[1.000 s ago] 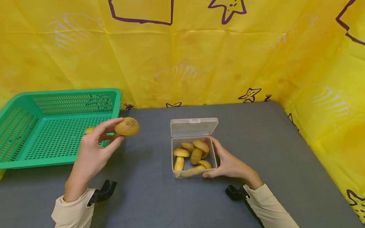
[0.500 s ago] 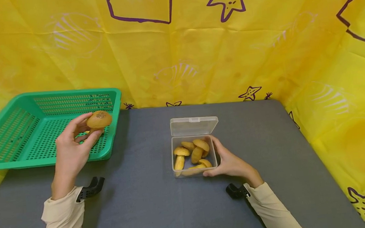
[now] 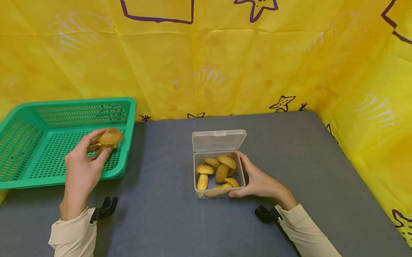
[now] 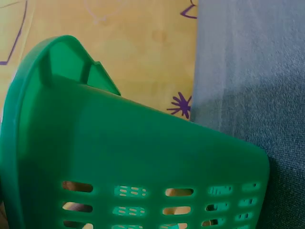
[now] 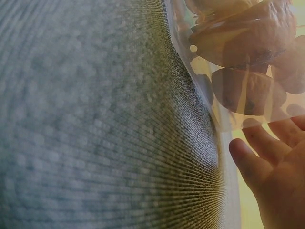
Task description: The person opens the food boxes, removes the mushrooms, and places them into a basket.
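Note:
My left hand [image 3: 84,163] is over the right end of the green basket [image 3: 60,181], pinching a brown-capped mushroom [image 3: 110,136] between thumb and fingers. A bit of yellow shows beside its stem; whether it is a second mushroom I cannot tell. In the left wrist view the basket's slotted wall [image 4: 128,143] hides most of that hand. My right hand [image 3: 261,183] grips the right side of a clear plastic box [image 3: 200,194], thumb at the front corner. Several mushrooms [image 3: 223,174] lie inside it, and its hinged lid [image 3: 219,140] stands raised at the back.
A dark grey cloth [image 3: 170,226] covers the table. Behind it and on the right hang yellow sheets [image 3: 159,72] with purple starfish drawings. The basket stands at the back left, the box near the middle.
My left hand has moved left with the mushroom, from beyond the basket's right rim to inside it, and is slightly lower. The right hand and the box have kept their place.

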Demonstrator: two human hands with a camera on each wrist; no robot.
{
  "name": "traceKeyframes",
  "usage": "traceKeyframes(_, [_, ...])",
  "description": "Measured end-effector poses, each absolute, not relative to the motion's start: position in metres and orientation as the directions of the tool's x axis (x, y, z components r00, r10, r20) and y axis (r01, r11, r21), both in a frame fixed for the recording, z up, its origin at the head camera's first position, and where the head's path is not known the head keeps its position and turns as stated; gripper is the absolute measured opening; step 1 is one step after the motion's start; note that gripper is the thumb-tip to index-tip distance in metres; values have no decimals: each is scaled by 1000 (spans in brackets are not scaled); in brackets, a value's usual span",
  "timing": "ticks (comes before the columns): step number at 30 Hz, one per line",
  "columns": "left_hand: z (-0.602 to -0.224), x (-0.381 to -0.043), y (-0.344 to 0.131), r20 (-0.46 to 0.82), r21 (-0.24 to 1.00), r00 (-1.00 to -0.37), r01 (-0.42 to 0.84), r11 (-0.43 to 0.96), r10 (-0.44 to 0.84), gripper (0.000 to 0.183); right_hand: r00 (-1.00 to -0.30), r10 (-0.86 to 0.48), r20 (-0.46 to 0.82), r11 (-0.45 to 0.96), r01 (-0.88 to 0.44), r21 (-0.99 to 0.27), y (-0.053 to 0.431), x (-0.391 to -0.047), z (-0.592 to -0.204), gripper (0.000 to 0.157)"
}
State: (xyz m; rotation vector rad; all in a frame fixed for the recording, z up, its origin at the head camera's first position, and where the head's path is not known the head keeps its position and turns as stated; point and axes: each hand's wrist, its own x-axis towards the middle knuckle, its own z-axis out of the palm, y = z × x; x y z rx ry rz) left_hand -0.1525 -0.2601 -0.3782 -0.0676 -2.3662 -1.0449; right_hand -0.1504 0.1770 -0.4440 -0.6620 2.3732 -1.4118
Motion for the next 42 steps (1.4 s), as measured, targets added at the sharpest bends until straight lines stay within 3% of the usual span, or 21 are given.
traceKeyframes(12, [-378, -153, -262, 416, 591, -893, 120, 798, -173, 49, -845, -535, -7, 405, -250, -880, 177, -152, -444, 112])
traceKeyframes(19, [-376, -152, -264, 297, 557, -941, 32, 830, -163, 45, -845, -534, -5, 395, -245, -885, 177, -153, -445, 112])
traceKeyframes(34, [-374, -153, -265, 129, 499, -984, -46, 865, -126, 38, -845, -534, -14, 400, -238, -885, 178, -153, -446, 113])
traceKeyframes(42, [-375, -153, -264, 226, 516, -969, 37, 856, -95, 32, -848, -530, -12, 401, -239, -884, 177, -153, -445, 112])
